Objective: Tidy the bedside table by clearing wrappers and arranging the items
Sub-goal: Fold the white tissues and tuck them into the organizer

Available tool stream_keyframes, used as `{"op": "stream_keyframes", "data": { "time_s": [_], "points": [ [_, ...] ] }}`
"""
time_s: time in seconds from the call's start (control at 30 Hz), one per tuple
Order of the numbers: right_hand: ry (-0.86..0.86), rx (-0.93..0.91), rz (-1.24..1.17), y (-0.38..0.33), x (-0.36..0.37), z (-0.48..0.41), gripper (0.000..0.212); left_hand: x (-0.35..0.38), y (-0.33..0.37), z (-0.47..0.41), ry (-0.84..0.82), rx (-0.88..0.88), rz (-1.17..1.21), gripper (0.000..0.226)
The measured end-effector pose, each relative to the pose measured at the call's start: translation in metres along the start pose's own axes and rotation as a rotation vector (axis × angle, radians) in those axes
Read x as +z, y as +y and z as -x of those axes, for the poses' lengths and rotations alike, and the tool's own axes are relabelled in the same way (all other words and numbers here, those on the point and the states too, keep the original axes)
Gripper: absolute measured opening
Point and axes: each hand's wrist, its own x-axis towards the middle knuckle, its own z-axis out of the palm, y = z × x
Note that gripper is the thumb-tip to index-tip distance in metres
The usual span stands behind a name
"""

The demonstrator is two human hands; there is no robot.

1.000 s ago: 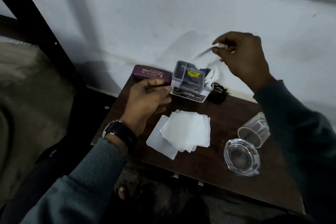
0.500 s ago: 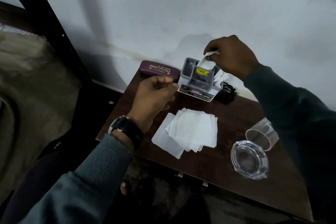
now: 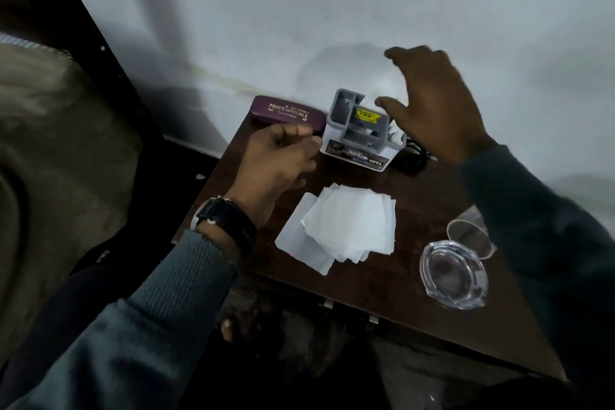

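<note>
A grey and white desk organiser (image 3: 357, 130) stands at the back of the dark wooden bedside table (image 3: 399, 296), with crumpled white paper showing in its compartments. My right hand (image 3: 436, 106) hovers just above and right of it, fingers spread, holding nothing. My left hand (image 3: 279, 163), fingers curled with nothing visible in them, rests against the organiser's left side. A loose stack of white tissue sheets (image 3: 342, 226) lies in the table's middle. A maroon spectacle case (image 3: 288, 113) sits at the back left.
A clear glass ashtray (image 3: 454, 275) and a tipped clear tumbler (image 3: 469, 236) lie at the right. A black cable (image 3: 416, 156) is coiled behind the organiser. White wall runs close behind; a dark bed frame post (image 3: 83, 30) and bedding are at the left.
My right hand brought a white wrapper down into the organiser, let it go and opened. My left hand stayed by the organiser's left side.
</note>
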Motion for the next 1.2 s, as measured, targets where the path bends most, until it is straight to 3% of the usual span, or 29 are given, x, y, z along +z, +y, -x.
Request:
{"op": "stream_keyframes", "data": {
  "time_s": [0.07,0.13,0.17,0.23,0.27,0.33,0.53,0.67,0.8,1.1,1.2],
  "points": [
    [0.206,0.053,-0.131,-0.01,-0.003,0.033,0.039,-0.001,0.0,0.001,-0.008,-0.002,-0.009,0.018],
    [0.208,0.224,-0.262,-0.017,0.007,0.067,0.017,0.001,0.001,0.003,-0.016,-0.005,-0.012,0.018],
    [0.088,0.334,-0.277,-0.018,0.017,0.082,0.013,0.002,0.001,0.004,-0.019,-0.008,-0.016,0.018],
    [-0.265,0.481,-0.238,-0.018,0.043,0.107,0.03,0.004,0.003,0.006,-0.022,-0.016,-0.031,0.018],
    [-0.394,0.495,-0.211,-0.019,0.054,0.116,0.035,0.006,0.003,0.007,-0.024,-0.017,-0.039,0.018],
    [-0.496,0.452,-0.198,-0.024,0.066,0.124,0.045,0.007,0.004,0.008,-0.028,-0.011,-0.054,0.019],
    [-0.506,0.331,-0.197,-0.019,0.077,0.108,0.054,0.006,0.003,0.008,-0.042,-0.021,-0.071,0.017],
    [-0.481,0.336,-0.242,-0.018,0.078,0.103,0.036,0.005,0.004,0.008,-0.064,-0.032,-0.07,0.015],
    [-0.318,0.336,-0.385,-0.017,0.075,0.11,0.019,0.004,0.006,0.01,-0.079,-0.037,-0.073,0.014],
    [-0.266,0.303,-0.596,-0.019,0.049,0.118,0.008,0.007,0.01,0.017,-0.104,-0.058,-0.139,0.019],
    [-0.224,0.352,-0.76,-0.016,0.031,0.116,0.017,0.009,0.01,0.018,-0.109,-0.015,-0.199,0.021]
  ]
}}
